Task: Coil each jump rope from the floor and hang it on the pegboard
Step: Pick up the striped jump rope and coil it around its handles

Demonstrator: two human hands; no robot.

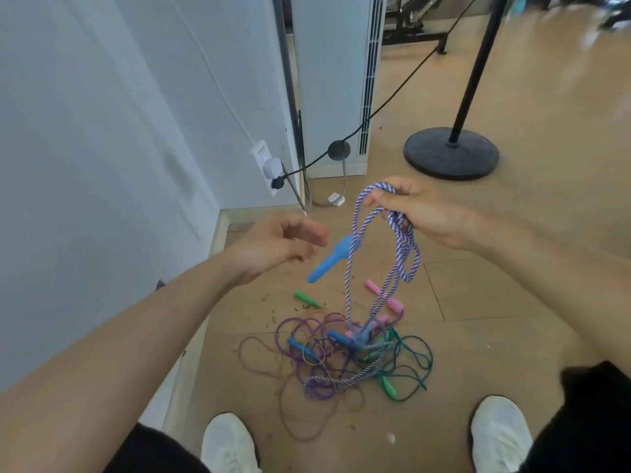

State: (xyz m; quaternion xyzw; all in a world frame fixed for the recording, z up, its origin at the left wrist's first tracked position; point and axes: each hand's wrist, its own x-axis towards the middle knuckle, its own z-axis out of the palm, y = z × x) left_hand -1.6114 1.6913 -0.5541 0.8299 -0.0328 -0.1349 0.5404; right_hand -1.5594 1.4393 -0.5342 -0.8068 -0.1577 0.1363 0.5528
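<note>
While the right hand grips loops of the striped rope, its blue handle dangles beside the left hand, fingers loose and empty, above the pile.

I see a blue-and-white braided cloth jump rope with a smooth blue plastic handle, above pale, faintly glossy wood-look floor.

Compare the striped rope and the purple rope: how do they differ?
The striped rope is thick and blue-and-white; the purple rope is thin and plain. The striped rope hangs in loops from the right hand; the purple rope lies wholly on the floor. Both run through the same tangled pile.
</note>
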